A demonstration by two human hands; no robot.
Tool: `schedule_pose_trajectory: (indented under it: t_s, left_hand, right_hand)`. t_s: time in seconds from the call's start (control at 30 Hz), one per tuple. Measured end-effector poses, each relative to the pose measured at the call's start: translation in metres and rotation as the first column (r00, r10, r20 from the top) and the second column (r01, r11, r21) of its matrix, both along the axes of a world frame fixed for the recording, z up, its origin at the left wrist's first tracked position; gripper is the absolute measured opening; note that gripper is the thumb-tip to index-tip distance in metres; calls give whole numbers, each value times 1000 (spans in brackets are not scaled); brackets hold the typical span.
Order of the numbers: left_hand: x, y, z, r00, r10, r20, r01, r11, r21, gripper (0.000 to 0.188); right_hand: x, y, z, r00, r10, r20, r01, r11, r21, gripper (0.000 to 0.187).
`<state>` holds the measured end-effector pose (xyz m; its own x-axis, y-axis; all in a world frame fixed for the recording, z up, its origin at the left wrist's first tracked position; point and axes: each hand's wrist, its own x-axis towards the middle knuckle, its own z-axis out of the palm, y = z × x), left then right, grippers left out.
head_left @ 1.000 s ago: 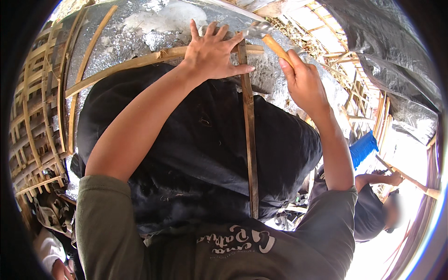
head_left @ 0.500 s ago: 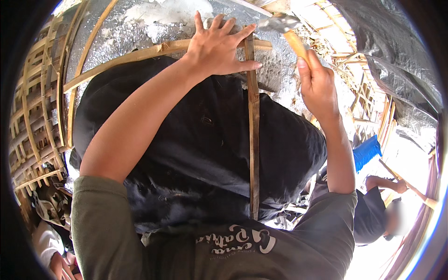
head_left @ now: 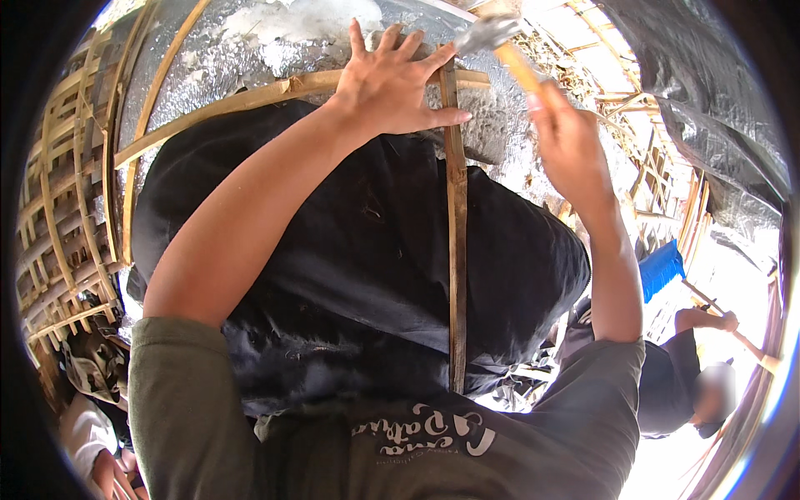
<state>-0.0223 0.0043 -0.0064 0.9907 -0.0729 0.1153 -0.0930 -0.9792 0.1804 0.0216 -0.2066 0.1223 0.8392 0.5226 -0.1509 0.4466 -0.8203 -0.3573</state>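
Observation:
My left hand (head_left: 385, 90) lies with fingers spread over two crossing bamboo strips. One is a long curved strip (head_left: 221, 115) running off to the left; the other is a straight strip (head_left: 457, 242) that comes toward my body across my lap. Thumb and forefinger straddle the straight strip near its far end. In my right hand (head_left: 573, 150) is a hammer (head_left: 518, 67) with a wooden handle, raised to the right of the strips. Its metal head is blurred, above the crossing. A rough grey block (head_left: 483, 125) sits beneath the crossing.
Woven bamboo lattice (head_left: 62, 192) stands along the left. Dark plastic sheeting (head_left: 708, 92) hangs at the upper right. Another person (head_left: 671, 375) at the right grips a wooden pole (head_left: 746, 340), near a blue object (head_left: 661, 271). A second person's hand (head_left: 104, 475) shows at the lower left.
The hammer head has swung slightly left and up, and my right hand has shifted a little. My left hand stays in place. The person at the right has moved slightly.

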Motion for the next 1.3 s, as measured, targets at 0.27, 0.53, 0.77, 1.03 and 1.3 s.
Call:
schedule_pose_trajectory:
  t_s: [0.27,0.53,0.77,1.03,1.3]
  left_hand:
    - [1,0,-5,992,4,128,-3,1000,-8,97]
    - [-1,-3,-4,994,5,107,1,999,-51,99]
    - [0,0,1,999,1,48,1,999,-43,101]
    - [-1,-5,-4,996,18,87,-13,998,-55,100]
    - [0,-1,0,1000,3,-10,-4,999,-54,103]
  right_hand:
    - [-20,6,3,1000,-10,-14,10,1000,22,22]
    - [-8,-9,1,998,1,55,-3,999,43,13]
    - [9,-10,-31,981,131,146,-130,991,-16,15]
    - [-9,-16,-30,995,83,46,-84,996,19,17]
    - [-5,-11,-24,999,52,9,-51,998,-41,19]
